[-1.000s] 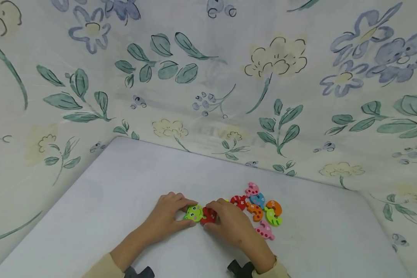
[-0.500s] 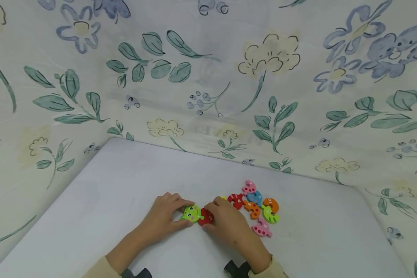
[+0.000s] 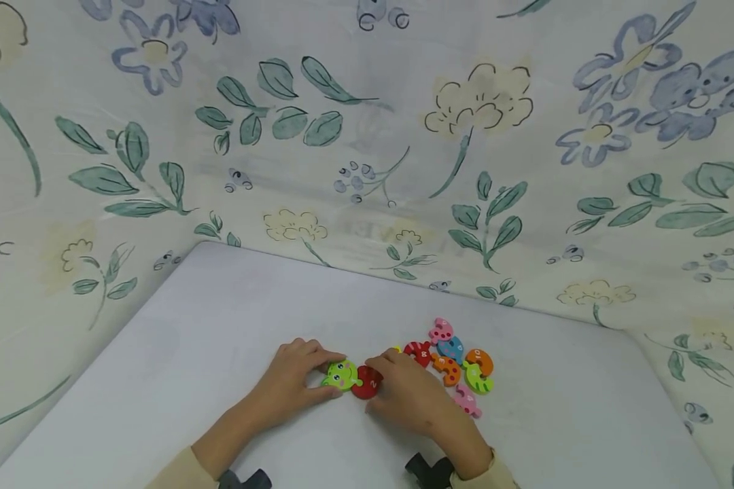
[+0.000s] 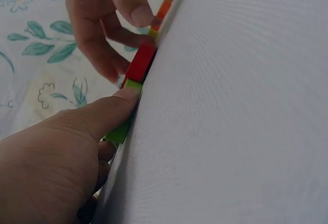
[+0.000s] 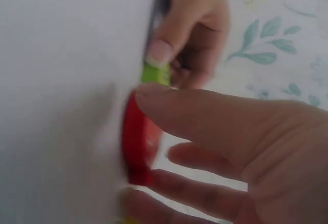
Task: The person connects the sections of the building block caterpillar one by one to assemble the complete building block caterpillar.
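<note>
My left hand [image 3: 296, 377] pinches a light green puzzle piece [image 3: 341, 375] with a smiling face between thumb and fingers, flat on the white tabletop. Joined to its right side is a round red puzzle piece [image 3: 364, 384] marked 2. Around that red piece my right hand [image 3: 412, 394] stays spread, its thumb lifted off to the near side. The left wrist view shows the red piece [image 4: 140, 65] edge-on, touching the green one, with a gap to the right thumb. In the blurred right wrist view, fingers lie close about the red piece [image 5: 136, 126].
To the right lie several loose puzzle pieces: a red striped one [image 3: 417, 353], a blue one [image 3: 450, 350], orange [image 3: 446, 371], green [image 3: 477, 379] and pink [image 3: 442, 331] ones. My right hand partly covers a yellow piece. Flower-printed cloth [image 3: 367, 170] rises behind the tabletop [image 3: 269, 292].
My right thumb and fingers have loosened from the red piece and drawn slightly to the right, so more of it shows. The left hand keeps its pinch on the green piece.
</note>
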The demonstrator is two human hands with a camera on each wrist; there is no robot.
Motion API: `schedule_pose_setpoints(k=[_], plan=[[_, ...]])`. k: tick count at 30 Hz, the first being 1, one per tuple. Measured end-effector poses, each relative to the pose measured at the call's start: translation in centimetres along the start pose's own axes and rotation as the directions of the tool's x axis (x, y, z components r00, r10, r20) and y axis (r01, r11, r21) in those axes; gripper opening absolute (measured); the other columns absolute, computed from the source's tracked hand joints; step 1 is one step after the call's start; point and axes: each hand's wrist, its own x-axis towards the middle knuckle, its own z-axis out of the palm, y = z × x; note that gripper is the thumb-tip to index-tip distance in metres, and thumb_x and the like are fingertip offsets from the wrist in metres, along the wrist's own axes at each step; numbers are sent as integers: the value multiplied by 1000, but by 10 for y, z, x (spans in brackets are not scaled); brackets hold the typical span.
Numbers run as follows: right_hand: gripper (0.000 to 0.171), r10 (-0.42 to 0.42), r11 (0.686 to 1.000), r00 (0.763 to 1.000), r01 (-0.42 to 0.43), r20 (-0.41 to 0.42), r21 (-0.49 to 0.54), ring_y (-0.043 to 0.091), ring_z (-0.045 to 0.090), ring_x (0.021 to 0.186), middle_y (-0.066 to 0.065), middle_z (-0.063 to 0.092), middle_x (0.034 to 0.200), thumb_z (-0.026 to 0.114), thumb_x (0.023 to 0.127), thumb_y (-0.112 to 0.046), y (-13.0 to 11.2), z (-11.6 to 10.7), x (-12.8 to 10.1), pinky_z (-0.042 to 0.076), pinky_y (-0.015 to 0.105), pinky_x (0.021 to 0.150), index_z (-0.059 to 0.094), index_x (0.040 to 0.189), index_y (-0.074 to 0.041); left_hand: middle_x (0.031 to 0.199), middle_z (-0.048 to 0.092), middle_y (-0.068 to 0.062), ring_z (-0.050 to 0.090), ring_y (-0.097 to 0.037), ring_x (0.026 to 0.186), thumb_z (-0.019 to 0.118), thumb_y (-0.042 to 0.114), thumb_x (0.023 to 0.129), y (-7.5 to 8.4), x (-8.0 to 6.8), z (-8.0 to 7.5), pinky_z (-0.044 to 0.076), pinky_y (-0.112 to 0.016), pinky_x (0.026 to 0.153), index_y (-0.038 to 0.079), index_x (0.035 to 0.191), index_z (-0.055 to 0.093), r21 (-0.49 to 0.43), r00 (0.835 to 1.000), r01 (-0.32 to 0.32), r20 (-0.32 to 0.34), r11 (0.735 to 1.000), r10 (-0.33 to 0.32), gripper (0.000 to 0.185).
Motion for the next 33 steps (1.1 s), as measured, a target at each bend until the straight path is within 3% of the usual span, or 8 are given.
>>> schedule_pose_setpoints(k=[6,10,14,20,28,33], plan=[[62,121,991,993,-120,-19,52,27,62,122,4,64,134,90,83,-29,24,-26,-16,57,50,94,66,138,-14,102,57,21,46,-5,96,88,39,85,4,4,2,43,-44,93,30,134,72,5,999,0,47,1000,0,52],[61,216,976,974,-216,-67,6,35,57,128,11,62,140,89,84,-26,50,-41,-30,53,57,98,66,139,-12,104,56,19,47,-6,98,87,33,86,6,4,2,43,-46,95,29,137,71,33,998,-6,67,999,4,54],[58,269,961,960,-273,-73,-52,35,59,119,14,62,133,89,83,-24,74,-44,-41,55,57,94,69,135,-10,105,56,19,47,-7,99,84,25,88,5,2,0,43,-47,97,29,138,70,49,998,2,66,999,-6,52],[55,273,958,959,-279,-80,-73,30,59,107,14,62,122,89,82,-22,88,-41,-38,58,53,89,70,132,-10,105,57,19,46,-7,99,79,19,88,2,2,-3,43,-45,96,29,137,71,26,999,17,29,1000,-18,51],[46,245,968,968,-247,-60,-35,24,58,103,9,60,118,89,83,-19,82,-35,-34,59,48,89,73,126,-13,109,60,17,50,-7,101,79,15,89,0,1,-1,45,-45,97,30,135,72,9,1000,30,3,1000,-30,48],[47,256,966,965,-258,-59,-32,21,58,100,7,59,114,91,81,-23,78,-29,-31,60,44,86,72,122,-10,110,62,16,53,-7,101,80,11,90,-3,2,2,46,-44,95,23,132,70,-12,999,23,-30,1000,-23,45]])
